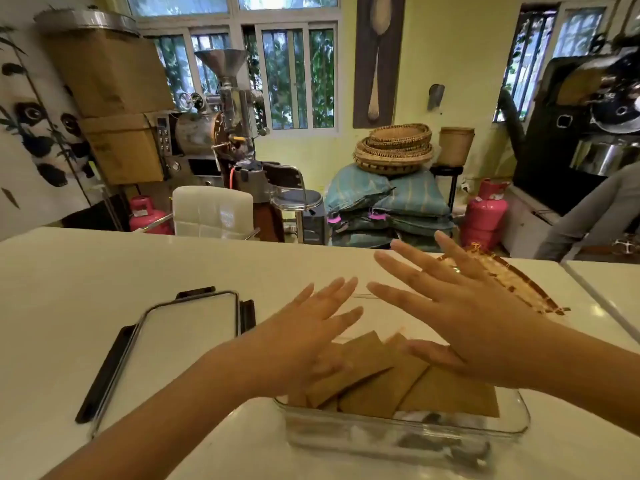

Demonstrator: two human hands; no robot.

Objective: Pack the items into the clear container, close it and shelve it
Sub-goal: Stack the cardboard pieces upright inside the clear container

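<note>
Both grips were wide and held nothing. The left hand (304,336) hovered palm down with fingers spread over the brown paper packets (388,379), and whether its fingertips touched them could not be told. The right hand (460,313), also spread flat, hid part of a woven tray (519,282) behind it. The packets lay overlapping in the clear container (408,434) on the white surface (104,271). Its lid (166,344) lay apart to the left. Both forearms reached in from the lower edge.
</note>
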